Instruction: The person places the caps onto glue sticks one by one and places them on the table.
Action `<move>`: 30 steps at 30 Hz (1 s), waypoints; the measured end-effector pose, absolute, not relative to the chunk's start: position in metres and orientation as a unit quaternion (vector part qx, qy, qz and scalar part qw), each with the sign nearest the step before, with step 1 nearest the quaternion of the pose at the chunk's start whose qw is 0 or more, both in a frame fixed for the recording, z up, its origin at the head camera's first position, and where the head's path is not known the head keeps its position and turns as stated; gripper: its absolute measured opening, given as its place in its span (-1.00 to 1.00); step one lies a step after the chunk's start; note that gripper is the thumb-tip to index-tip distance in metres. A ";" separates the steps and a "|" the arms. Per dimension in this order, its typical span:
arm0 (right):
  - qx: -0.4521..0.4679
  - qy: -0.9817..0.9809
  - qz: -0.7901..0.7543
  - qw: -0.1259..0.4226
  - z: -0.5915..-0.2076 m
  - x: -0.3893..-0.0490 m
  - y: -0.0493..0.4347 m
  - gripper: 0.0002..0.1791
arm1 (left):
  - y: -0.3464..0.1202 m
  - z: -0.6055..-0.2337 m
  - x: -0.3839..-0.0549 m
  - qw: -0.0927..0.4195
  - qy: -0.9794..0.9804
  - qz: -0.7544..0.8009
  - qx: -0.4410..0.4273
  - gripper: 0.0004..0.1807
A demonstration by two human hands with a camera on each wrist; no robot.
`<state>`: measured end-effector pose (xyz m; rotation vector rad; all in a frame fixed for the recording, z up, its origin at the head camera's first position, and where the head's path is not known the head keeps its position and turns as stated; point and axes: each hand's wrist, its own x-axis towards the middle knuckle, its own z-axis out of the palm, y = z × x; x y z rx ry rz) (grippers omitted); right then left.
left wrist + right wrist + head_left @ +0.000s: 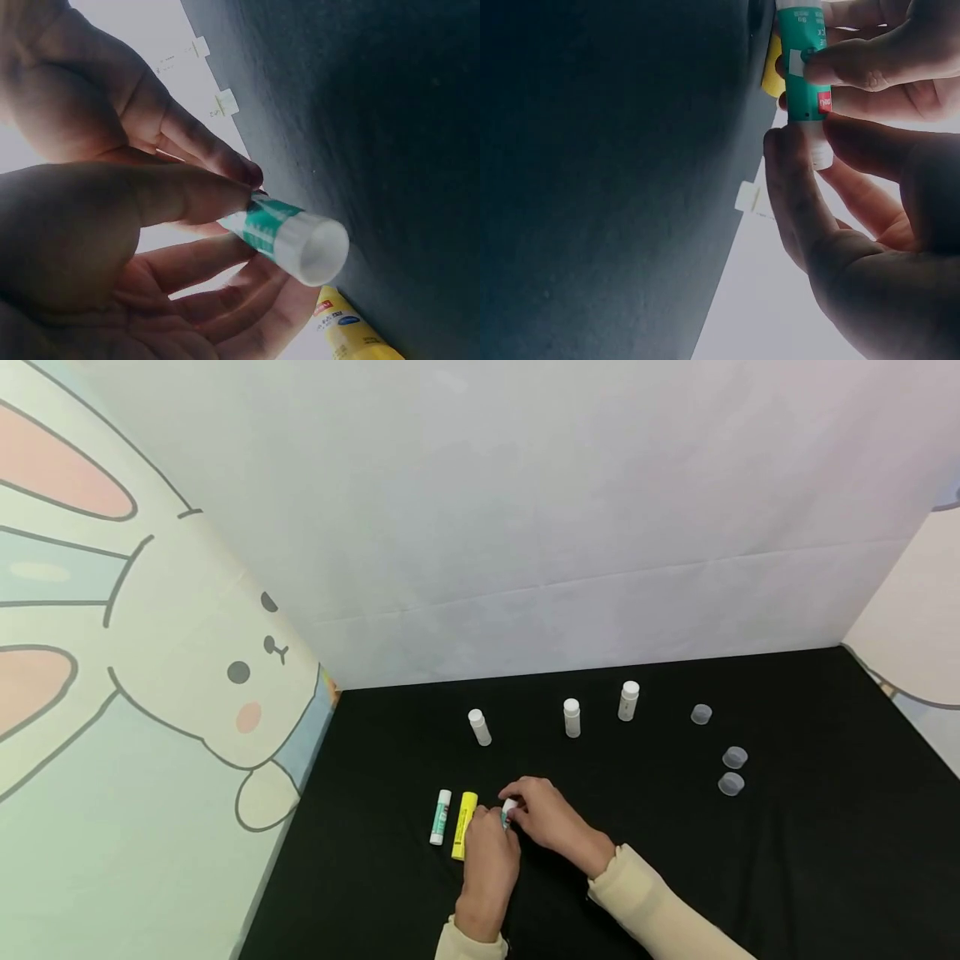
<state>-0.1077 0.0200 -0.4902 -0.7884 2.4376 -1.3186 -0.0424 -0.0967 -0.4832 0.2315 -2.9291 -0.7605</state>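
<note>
Both hands are at a green-and-white glue stick (pixel 508 811) at the front of the black table. My left hand (pixel 491 856) grips its green body between thumb and fingers; in the left wrist view the white, hollow-looking base of the glue stick (pixel 311 247) points toward the camera. My right hand (pixel 551 814) pinches the white cap end (pixel 820 146) with thumb and fingers in the right wrist view. Just left of the left hand lies a yellow glue stick (pixel 464 827), partly overlapped by the hand. Beyond it lies another green-and-white glue stick (pixel 440 817).
Toward the back stand three white capped tubes: one at left (pixel 480 727), one in the middle (pixel 572 718) and one farther right (pixel 628 702). On the right are three small translucent cups, the farthest cup (pixel 701 714) apart from the nearer pair. A pale cloth wall (pixel 570 602) rises behind.
</note>
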 end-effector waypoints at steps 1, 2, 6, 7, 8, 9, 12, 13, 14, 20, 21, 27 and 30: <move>-0.273 0.840 -0.450 0.129 -0.490 -0.107 0.019 -0.75 | -0.097 -0.483 -0.042 0.051 -0.964 -0.248 0.076 -0.95; -0.276 0.841 -0.448 0.127 -0.490 -0.107 0.018 -0.75 | -0.098 -0.483 -0.042 0.051 -0.965 -0.246 0.075 -0.95; -0.287 0.842 -0.441 0.120 -0.490 -0.107 0.015 -0.75 | -0.100 -0.483 -0.040 0.045 -0.966 -0.243 0.075 -0.96; -0.289 0.842 -0.439 0.118 -0.490 -0.106 0.014 -0.75 | -0.101 -0.484 -0.040 0.043 -0.966 -0.243 0.077 -0.95; -0.291 0.842 -0.439 0.118 -0.490 -0.106 0.014 -0.75 | -0.102 -0.484 -0.039 0.042 -0.966 -0.241 0.078 -0.95; -0.293 0.842 -0.438 0.117 -0.490 -0.106 0.013 -0.74 | -0.102 -0.484 -0.039 0.040 -0.966 -0.241 0.080 -0.94; -0.295 0.844 -0.433 0.117 -0.491 -0.105 0.011 -0.73 | -0.103 -0.484 -0.038 0.042 -0.966 -0.241 0.083 -0.94; -0.296 0.845 -0.431 0.117 -0.492 -0.105 0.011 -0.72 | -0.103 -0.484 -0.038 0.041 -0.966 -0.241 0.084 -0.94; -0.296 0.846 -0.429 0.117 -0.493 -0.104 0.010 -0.72 | -0.103 -0.484 -0.038 0.042 -0.966 -0.239 0.085 -0.94; -0.298 0.845 -0.427 0.122 -0.494 -0.105 0.006 -0.70 | -0.104 -0.483 -0.039 0.047 -0.973 -0.205 0.097 -0.93; -0.297 0.844 -0.428 0.125 -0.493 -0.105 0.006 -0.70 | -0.104 -0.483 -0.039 0.049 -0.974 -0.199 0.098 -0.92; -0.290 0.847 -0.423 0.136 -0.494 -0.107 0.001 -0.70 | -0.105 -0.484 -0.037 0.066 -0.975 -0.190 0.098 -0.92; -0.293 0.849 -0.420 0.131 -0.496 -0.107 0.000 -0.71 | -0.105 -0.484 -0.036 0.065 -0.973 -0.197 0.100 -0.93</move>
